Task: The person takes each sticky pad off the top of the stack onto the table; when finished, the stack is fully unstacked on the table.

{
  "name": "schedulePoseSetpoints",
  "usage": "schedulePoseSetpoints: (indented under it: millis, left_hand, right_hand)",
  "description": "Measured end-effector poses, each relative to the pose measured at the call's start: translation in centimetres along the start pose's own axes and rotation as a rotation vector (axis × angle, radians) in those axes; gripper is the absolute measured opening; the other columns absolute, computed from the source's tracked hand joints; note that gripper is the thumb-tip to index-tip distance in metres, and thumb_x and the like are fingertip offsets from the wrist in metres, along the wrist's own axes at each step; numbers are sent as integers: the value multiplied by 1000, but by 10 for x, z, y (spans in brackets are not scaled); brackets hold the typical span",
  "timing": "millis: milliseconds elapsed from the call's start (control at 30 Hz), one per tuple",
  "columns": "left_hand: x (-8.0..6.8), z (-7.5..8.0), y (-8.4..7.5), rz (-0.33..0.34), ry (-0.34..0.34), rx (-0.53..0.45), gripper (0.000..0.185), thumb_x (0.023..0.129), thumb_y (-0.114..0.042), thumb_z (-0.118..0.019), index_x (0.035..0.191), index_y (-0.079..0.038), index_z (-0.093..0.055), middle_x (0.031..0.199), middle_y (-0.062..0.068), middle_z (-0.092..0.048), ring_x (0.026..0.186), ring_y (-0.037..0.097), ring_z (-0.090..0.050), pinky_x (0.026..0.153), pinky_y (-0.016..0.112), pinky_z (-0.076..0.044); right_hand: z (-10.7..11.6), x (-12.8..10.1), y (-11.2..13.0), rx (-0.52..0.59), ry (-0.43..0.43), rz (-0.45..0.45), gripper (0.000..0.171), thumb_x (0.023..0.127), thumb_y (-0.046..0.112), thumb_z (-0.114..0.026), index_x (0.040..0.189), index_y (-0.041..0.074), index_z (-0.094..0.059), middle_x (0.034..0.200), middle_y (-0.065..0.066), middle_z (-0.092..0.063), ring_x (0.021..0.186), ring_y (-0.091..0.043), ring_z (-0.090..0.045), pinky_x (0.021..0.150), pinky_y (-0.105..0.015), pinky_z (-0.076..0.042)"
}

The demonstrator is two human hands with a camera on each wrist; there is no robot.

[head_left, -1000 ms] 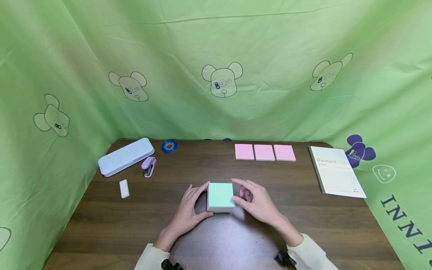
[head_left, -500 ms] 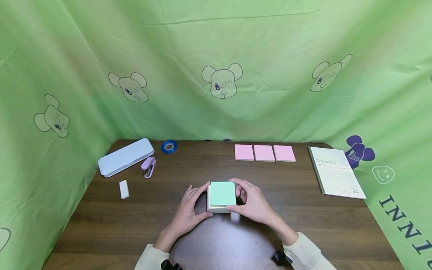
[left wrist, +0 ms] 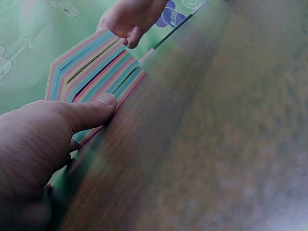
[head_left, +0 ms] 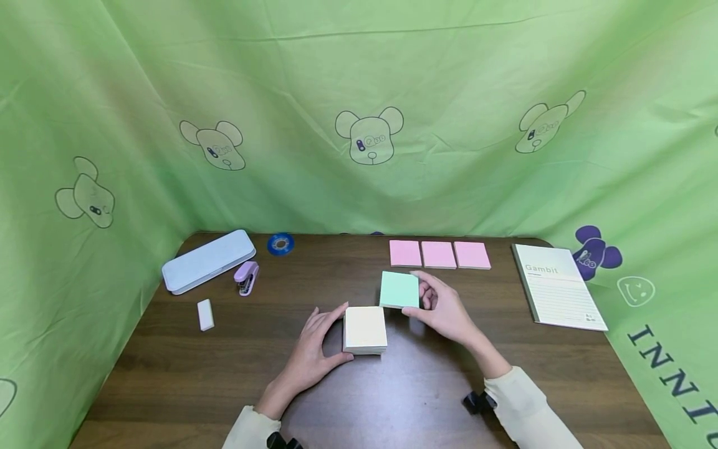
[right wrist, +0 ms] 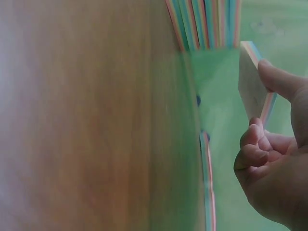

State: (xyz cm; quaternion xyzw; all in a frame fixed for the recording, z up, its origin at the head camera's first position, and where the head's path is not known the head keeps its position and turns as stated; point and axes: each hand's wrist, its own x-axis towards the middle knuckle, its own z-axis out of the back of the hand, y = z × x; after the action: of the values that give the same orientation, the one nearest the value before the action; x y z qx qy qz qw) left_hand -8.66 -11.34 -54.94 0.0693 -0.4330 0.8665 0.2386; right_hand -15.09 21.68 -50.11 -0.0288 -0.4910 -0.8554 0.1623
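Observation:
A stack of sticky note pads (head_left: 364, 327), cream on top, stands mid-table. My left hand (head_left: 308, 352) grips its left side, thumb at the near edge and forefinger at the far corner. In the left wrist view the stack's side (left wrist: 96, 72) shows pink, blue and yellow layers, with the thumb pressed against it. Up and right of the stack, my right hand (head_left: 445, 312) pinches a green-topped sticky note pad (head_left: 399, 290) between thumb and forefinger. The right wrist view shows this pad (right wrist: 251, 84) raised off the table, its grey underside facing the camera.
Three pink sticky note pads (head_left: 439, 254) lie in a row at the back. A Gambit notepad (head_left: 561, 287) is at the right. Leftward are a pale blue case (head_left: 210, 260), a purple stapler (head_left: 247, 277), a blue tape roll (head_left: 280, 244) and a white eraser (head_left: 205, 315).
The right hand has taken the green-topped pad off the stack and carried it up and to the right, baring a cream top. The left hand has stayed at the stack.

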Motion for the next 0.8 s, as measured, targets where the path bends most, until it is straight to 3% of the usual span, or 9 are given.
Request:
schedulePoseSetpoints:
  millis: [300, 567, 800]
  left_hand:
    - [0, -1, 0, -18, -14, 8, 106, 76, -13, -103, 168, -12, -49, 151, 4, -67, 137, 30, -62, 130, 74, -26]
    - [0, -1, 0, -20, -14, 11, 106, 77, -13, -103, 168, -13, -49, 153, 3, -65, 138, 30, -62, 130, 75, -26]
    - [0, 0, 0, -23, -16, 7, 107, 76, -13, -103, 168, -12, -49, 153, 4, -66, 137, 30, -62, 130, 75, -26]
  right_hand:
    - [10, 13, -27, -162, 60, -9, 79, 84, 19, -99, 150, -3, -62, 99, -4, -60, 77, -12, -52, 69, -23, -46]
    - [11, 13, -38, -294, 66, 50, 83, 82, 24, -99, 147, -10, -62, 96, 0, -60, 73, -8, -50, 66, -27, -43]
    - [12, 16, -35, -392, 88, -18, 75, 88, 23, -96, 152, 0, -65, 96, -1, -61, 74, -11, -50, 65, -30, -43]
